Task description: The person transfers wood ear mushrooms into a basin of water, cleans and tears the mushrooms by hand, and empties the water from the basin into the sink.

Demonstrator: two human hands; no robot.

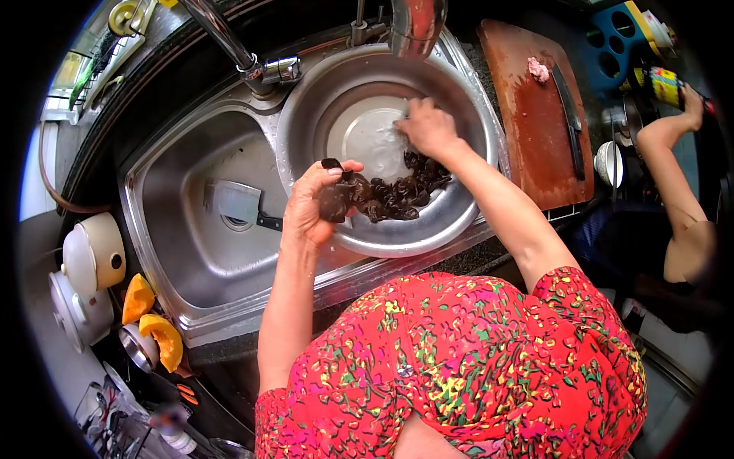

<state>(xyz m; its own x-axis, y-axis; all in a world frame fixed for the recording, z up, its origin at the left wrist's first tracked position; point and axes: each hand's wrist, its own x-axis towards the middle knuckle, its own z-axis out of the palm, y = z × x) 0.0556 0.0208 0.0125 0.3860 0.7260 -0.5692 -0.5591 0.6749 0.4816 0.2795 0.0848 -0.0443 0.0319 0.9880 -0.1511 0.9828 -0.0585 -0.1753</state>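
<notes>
A large metal basin (309, 126) with a little water in its bottom sits in the right bowl of the sink. My left hand (306, 205) is at its left rim, fingers wrapped round dark brown wood ear mushrooms (333, 203), and a small dark piece lies by the thumb. More wood ear mushrooms (394, 197) are heaped along the basin's near side. Over the middle of the basin is my right hand (430, 130), above the heap and apart from my left hand. Motion blurs its fingertips, so I cannot tell whether they grip anything.
A cleaver (237, 203) lies in the left sink bowl (180, 183). Faucets (264, 73) overhang the back. To the right, a cutting board (520, 115) carries a knife (569, 122) and some meat (538, 70). Another person's arm (677, 164) reaches at far right. Pumpkin pieces (162, 340) sit lower left.
</notes>
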